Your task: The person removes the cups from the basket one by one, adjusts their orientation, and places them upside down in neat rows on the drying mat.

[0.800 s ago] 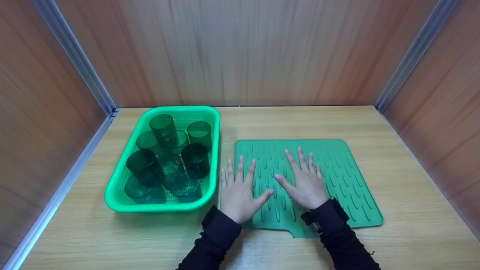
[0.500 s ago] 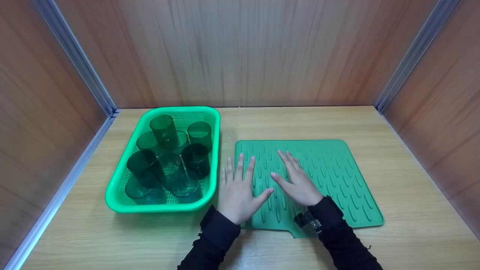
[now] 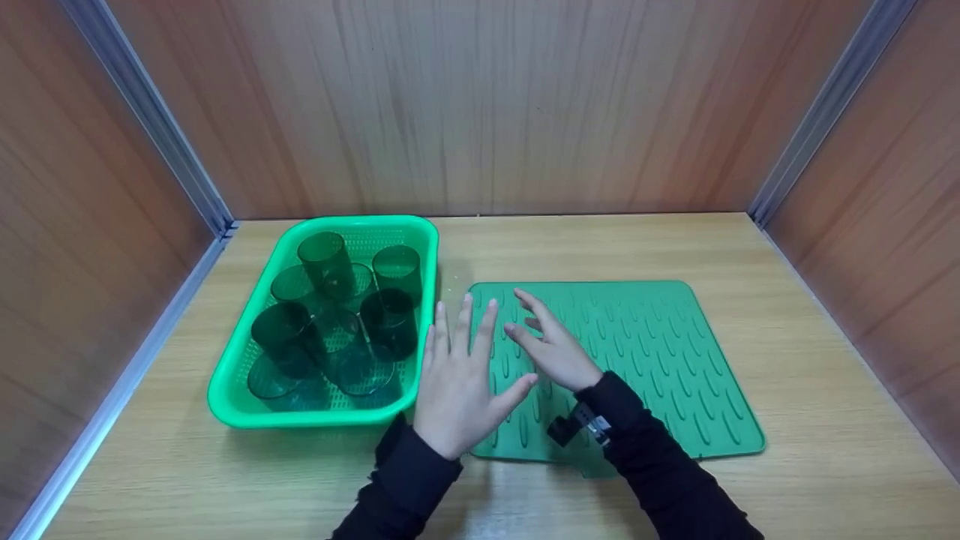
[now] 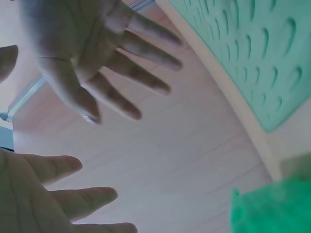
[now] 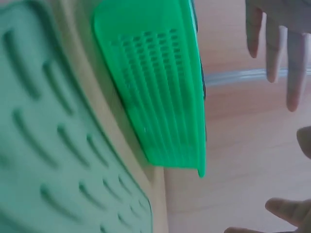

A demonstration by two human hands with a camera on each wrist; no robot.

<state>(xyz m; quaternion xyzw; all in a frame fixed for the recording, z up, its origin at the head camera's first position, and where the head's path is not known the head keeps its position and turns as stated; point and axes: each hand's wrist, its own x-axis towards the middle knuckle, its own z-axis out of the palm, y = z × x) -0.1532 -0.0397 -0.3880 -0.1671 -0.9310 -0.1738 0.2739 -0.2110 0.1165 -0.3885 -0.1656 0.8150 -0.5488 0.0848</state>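
Head view: the left hand (image 3: 452, 382) hovers with fingers straight and spread over the left edge of the mat (image 3: 645, 352), just beside the basket (image 3: 247, 390); its grip is wide open and has hold of nothing; the right hand (image 3: 551, 349) is over the mat's left part, tilted toward the left hand, fingers loose and apart, also holding nothing; the mat lies flat on the table (image 3: 787, 262) right of the basket, probably so its ribbed face gives a place to set things down; the basket holds several dark green cups (image 3: 324, 259), some upright and some leaning on one another, kept together by its rim; a small clip shows at the right wrist's black sleeve (image 3: 660, 480).

Left wrist view: both palms show from below, the right hand (image 4: 92, 53) above and the left hand (image 4: 43, 199) at the lower edge; fingers are straight and apart, nothing between them; the mat (image 4: 257, 53) and a corner of the basket (image 4: 272, 208) sit at the right.

Right wrist view: the basket (image 5: 160, 97) stands just beside the mat (image 5: 53, 145), its slotted wall likely meant for draining; fingertips of the left hand (image 5: 277, 43) hang free at the top.

No brand, label or writing can be read anywhere.
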